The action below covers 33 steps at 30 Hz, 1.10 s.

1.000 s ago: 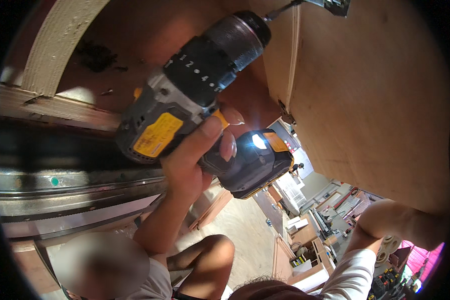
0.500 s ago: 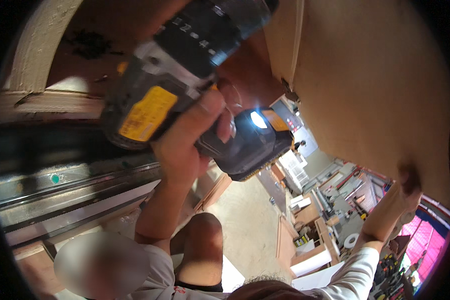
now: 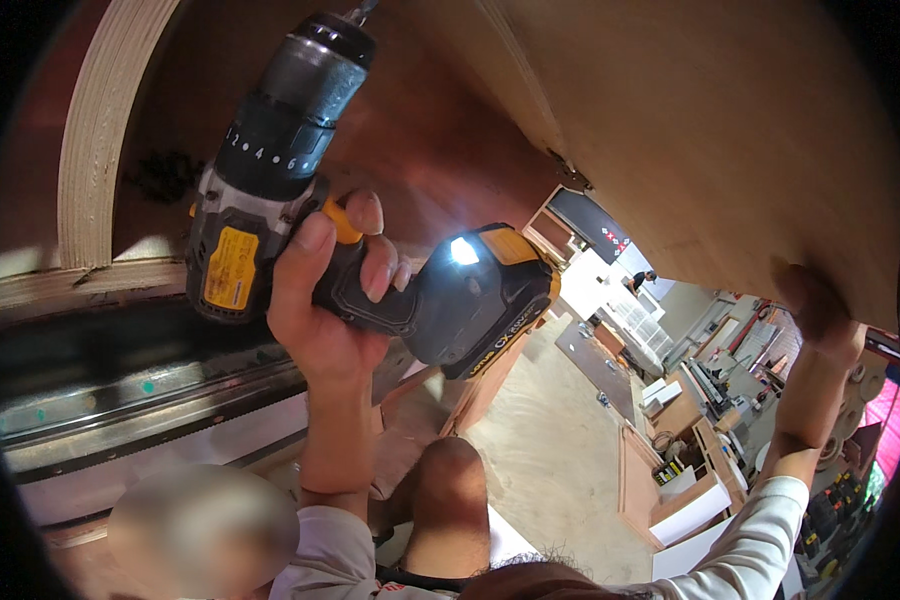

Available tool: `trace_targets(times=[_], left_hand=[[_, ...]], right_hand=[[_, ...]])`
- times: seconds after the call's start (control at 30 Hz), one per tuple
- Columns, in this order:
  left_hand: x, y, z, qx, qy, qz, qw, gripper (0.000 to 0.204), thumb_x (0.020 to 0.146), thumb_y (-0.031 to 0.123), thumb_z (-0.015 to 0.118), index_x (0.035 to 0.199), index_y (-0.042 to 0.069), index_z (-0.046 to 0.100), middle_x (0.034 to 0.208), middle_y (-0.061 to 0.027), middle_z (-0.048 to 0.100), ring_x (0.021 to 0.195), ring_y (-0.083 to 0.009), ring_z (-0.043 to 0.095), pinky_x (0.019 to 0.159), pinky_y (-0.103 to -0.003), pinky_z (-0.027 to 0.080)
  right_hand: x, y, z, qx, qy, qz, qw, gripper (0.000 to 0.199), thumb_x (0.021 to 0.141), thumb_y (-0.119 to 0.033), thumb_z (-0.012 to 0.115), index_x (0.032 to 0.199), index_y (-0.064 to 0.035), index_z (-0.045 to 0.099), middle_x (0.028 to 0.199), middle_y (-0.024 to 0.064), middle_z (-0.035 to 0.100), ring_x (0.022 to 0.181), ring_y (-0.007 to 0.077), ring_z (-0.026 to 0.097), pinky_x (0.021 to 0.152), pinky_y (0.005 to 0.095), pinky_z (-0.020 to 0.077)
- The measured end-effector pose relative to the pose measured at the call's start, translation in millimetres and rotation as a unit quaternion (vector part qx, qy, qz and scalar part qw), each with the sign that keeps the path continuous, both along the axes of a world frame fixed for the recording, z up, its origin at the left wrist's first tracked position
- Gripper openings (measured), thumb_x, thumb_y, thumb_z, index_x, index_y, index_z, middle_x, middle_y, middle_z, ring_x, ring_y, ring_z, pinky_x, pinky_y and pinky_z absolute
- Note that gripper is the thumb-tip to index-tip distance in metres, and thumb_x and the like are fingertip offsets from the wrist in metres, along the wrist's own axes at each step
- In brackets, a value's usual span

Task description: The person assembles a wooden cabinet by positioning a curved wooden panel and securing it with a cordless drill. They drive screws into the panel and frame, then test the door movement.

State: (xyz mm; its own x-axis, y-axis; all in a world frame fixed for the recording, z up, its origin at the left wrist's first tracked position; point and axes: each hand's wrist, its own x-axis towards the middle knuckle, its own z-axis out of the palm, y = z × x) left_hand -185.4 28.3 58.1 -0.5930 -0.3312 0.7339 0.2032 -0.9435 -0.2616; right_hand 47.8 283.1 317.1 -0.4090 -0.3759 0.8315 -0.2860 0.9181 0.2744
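My left hand (image 3: 335, 315) is wrapped round the handle of a black and yellow cordless drill (image 3: 260, 165). The drill's chuck points upward, with part of a bit at the top edge of the picture. A lamp glows white on the battery end. At the right, my right hand (image 3: 830, 325) is at the lower edge of a large wooden panel (image 3: 710, 150) and grips it there; its fingers are dark and blurred. Both arms are raised.
A pale wooden frame strip (image 3: 105, 140) stands at the far left, above a metal rail (image 3: 150, 400). My bent knee (image 3: 450, 490) shows over the concrete floor (image 3: 530, 430). Boards and tools (image 3: 690, 430) lie at the right; another person (image 3: 642, 281) is in the distance.
The drill has moved left and tilted more upright, so its chuck and bit tip now show. The view has shifted, and my right hand stays at the panel's edge.
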Motion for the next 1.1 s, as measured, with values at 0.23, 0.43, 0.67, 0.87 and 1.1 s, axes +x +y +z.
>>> trace_targets(times=[0.23,0.43,0.67,0.87,1.1], left_hand=[[-5,5,5,0.004,0.028,-0.006,1.0,0.028,0.099,0.024,0.052,0.124,0.01,0.052,0.102,-0.0088,0.056,0.061,-0.0091,0.049,0.063,-0.029,0.046],[-5,15,6,0.029,0.002,-0.029,0.999,0.027,0.098,0.025,0.053,0.123,0.013,0.053,0.101,-0.0088,0.058,0.061,-0.0106,0.05,0.063,-0.03,0.046],[-12,17,4,0.025,0.007,-0.005,1.0,0.026,0.098,0.026,0.054,0.12,0.012,0.054,0.101,-0.0094,0.06,0.061,-0.0114,0.051,0.064,-0.032,0.046],[-10,15,6,0.025,0.011,-0.007,1.0,0.027,0.098,0.026,0.054,0.122,0.012,0.052,0.102,-0.0093,0.061,0.063,-0.0109,0.053,0.065,-0.032,0.047],[-6,15,7,0.02,-0.013,-0.015,1.0,0.032,0.097,0.024,0.055,0.127,0.012,0.049,0.102,-0.0104,0.062,0.064,-0.0116,0.055,0.066,-0.032,0.048]], right_hand=[[1,-7,26,0.014,-0.007,-0.024,1.0,0.058,0.076,-0.018,0.073,0.126,0.0031,0.054,0.123,0.015,0.061,0.116,0.0247,0.057,0.099,0.039,0.0441],[-5,-8,33,0.018,-0.023,-0.03,0.999,0.057,0.076,-0.018,0.074,0.125,0.0028,0.055,0.122,0.0146,0.061,0.115,0.0245,0.057,0.099,0.039,0.0444],[-5,-12,41,0.032,-0.027,-0.029,0.999,0.055,0.076,-0.018,0.075,0.123,0.0024,0.056,0.121,0.0141,0.062,0.114,0.0242,0.058,0.098,0.039,0.0447],[-7,-18,46,0.039,-0.037,-0.022,0.998,0.054,0.076,-0.018,0.076,0.122,0.0021,0.058,0.119,0.0137,0.063,0.113,0.0239,0.059,0.097,0.039,0.045],[-10,-20,43,0.04,-0.04,-0.001,0.998,0.052,0.075,-0.018,0.076,0.121,0.0017,0.059,0.118,0.0132,0.064,0.112,0.0236,0.06,0.097,0.039,0.0453]])
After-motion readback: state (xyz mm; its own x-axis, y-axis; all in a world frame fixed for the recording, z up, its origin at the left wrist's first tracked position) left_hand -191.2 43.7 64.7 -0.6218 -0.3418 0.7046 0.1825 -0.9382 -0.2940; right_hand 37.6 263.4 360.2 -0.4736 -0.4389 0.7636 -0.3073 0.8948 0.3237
